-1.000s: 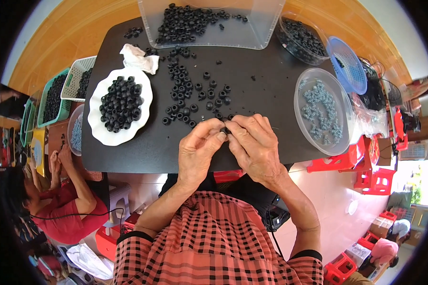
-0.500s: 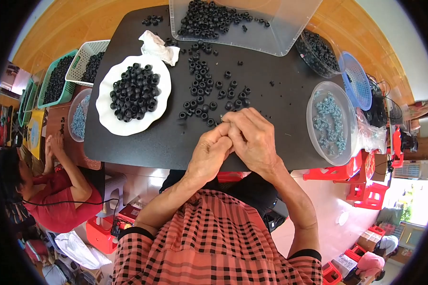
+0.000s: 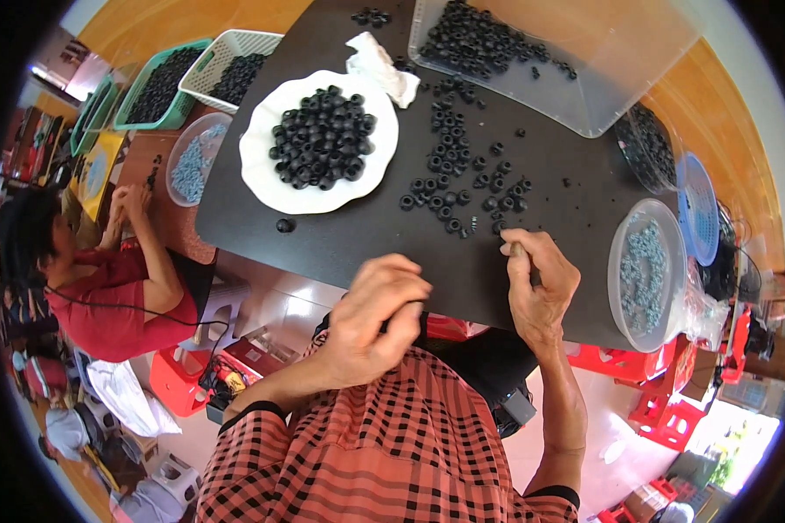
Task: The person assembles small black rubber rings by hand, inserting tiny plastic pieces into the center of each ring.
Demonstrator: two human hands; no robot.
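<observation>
My left hand (image 3: pixel 375 321) hangs at the table's near edge, fingers loosely bent and a little apart, somewhat blurred, with nothing seen in it. Over the table, my right hand (image 3: pixel 541 283) has thumb and forefinger drawn together; anything between them is too small to make out. By its fingertips lies a loose group of round black hollow pieces (image 3: pixel 445 199), with tiny pale bits (image 3: pixel 474 225) among them. A wavy-rimmed white plate (image 3: pixel 260 179) bears a heap of the same pieces. One single black piece (image 3: pixel 285 225) appears just beyond its near rim.
A clear plastic bin (image 3: pixel 619 91) with black pieces lies at the back. At right are a round tub (image 3: pixel 621 288) of light-blue small parts and a blue basket (image 3: pixel 699 209). A crumpled white cloth (image 3: pixel 379 70) sits behind the plate. Left, a person in red (image 3: pixel 122 288) works.
My hands have parted: the left moved back toward my body, the right stayed over the table. A single black piece now shows by the plate. The whole view has turned and shifted.
</observation>
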